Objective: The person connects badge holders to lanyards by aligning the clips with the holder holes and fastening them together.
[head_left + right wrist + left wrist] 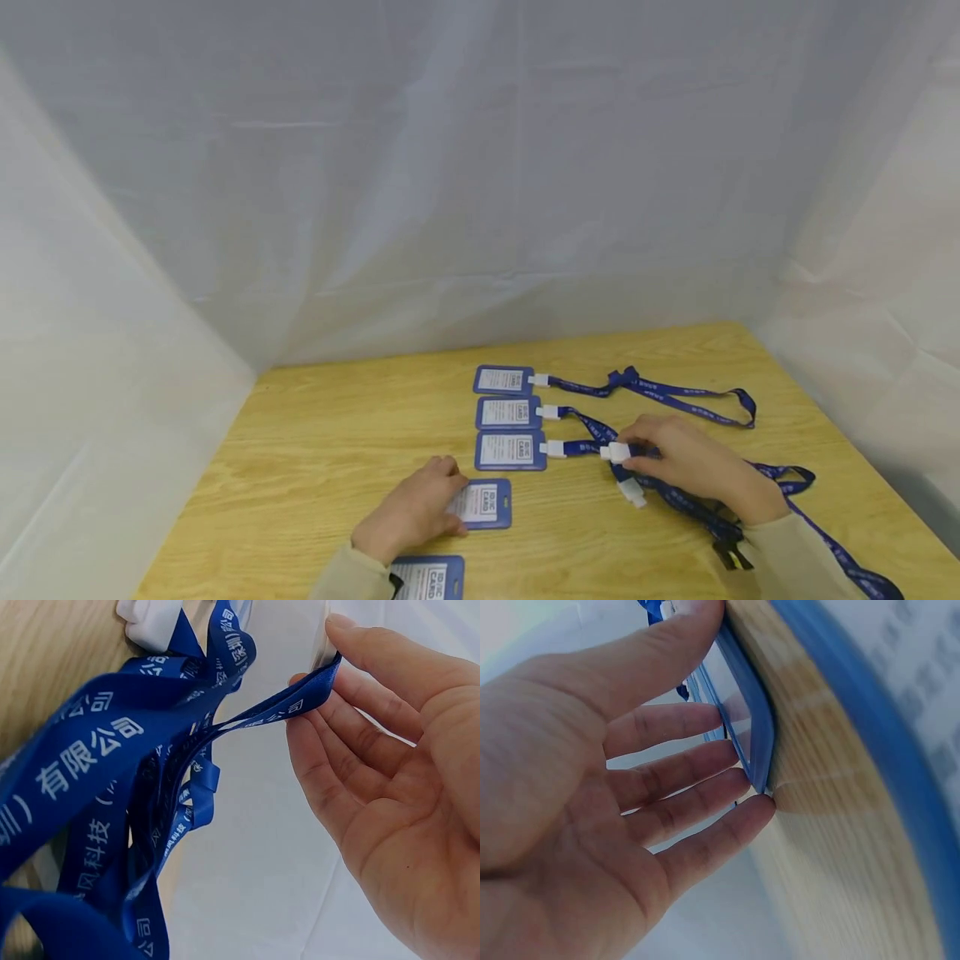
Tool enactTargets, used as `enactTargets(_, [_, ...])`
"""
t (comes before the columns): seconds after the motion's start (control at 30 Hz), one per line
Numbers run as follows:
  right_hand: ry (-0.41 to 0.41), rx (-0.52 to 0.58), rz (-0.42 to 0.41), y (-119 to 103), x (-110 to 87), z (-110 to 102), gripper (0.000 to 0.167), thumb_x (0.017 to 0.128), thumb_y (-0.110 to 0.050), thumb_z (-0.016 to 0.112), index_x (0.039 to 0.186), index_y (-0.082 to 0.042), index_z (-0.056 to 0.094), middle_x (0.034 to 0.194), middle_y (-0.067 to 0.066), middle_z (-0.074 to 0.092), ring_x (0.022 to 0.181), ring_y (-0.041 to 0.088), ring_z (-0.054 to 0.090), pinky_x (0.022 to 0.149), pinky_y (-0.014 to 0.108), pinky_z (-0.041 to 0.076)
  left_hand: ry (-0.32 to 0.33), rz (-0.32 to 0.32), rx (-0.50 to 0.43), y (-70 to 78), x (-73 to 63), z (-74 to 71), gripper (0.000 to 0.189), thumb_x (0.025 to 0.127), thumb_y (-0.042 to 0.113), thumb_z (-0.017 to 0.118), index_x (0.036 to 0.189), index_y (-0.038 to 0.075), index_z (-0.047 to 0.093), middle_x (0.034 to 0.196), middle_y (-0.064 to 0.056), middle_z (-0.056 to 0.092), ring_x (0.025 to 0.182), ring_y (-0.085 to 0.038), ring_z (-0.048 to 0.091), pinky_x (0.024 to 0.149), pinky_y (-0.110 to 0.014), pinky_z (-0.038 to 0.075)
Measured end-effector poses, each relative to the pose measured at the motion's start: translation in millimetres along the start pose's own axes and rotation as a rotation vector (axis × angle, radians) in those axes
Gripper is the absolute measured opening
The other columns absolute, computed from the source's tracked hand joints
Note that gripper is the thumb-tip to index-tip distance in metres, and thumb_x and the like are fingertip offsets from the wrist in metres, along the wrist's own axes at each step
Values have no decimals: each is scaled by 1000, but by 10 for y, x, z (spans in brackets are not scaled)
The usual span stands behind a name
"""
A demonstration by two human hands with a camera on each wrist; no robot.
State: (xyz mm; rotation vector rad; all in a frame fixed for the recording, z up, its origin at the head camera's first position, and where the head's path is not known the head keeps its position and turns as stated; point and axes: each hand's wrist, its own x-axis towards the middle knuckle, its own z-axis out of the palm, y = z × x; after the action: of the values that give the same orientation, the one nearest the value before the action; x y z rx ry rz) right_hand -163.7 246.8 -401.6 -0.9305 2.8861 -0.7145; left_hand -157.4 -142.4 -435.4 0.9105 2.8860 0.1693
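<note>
My left hand (416,508) grips a blue-framed ID card holder (498,504) across its width, thumb at the near edge and fingers at the far one. Its slotted end points right. In the left wrist view the fingertips (761,810) touch the holder's edge (761,742). My right hand (686,458) pinches the white clip (617,452) of a blue lanyard between thumb and fingers, to the right of that holder. White-lettered strap (292,705) trails from these fingers in the right wrist view. Another white clip (632,492) hangs just below, on a lanyard lying under the hand.
Three card holders with lanyards attached lie in a column behind: a far one (504,380), a middle one (508,412) and a near one (510,450). Another holder (442,579) lies at the front, partly under the left sleeve. Loose straps (847,558) spread right. White sheeting (480,167) surrounds the wooden table (322,450).
</note>
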Motion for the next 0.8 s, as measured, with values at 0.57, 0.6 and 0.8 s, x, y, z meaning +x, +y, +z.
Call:
enactTargets(0.57, [-24,37,6,-28,25,174,28,94,-25,73,116,-9,73,105,-2,69,87,7,64,69,25,55,9,16,30,108,124,34,59,77,43,84,121,7,71,118,-4,63,102,-16,55,96,-35,54])
enactTargets(0.6, [-24,28,8,-36,27,188,28,93,-24,73,116,-8,73,105,-2,69,88,9,65,71,26,56,7,14,31,114,129,32,59,77,43,84,122,7,71,119,-4,63,103,-16,55,96,-35,54])
enactTargets(0.8, [-36,-24,36,-87,70,280,27,92,-24,75,114,-9,73,106,-2,70,95,17,67,79,35,59,-6,6,23,157,159,36,58,77,43,84,122,8,70,121,-5,63,106,-17,57,98,-35,54])
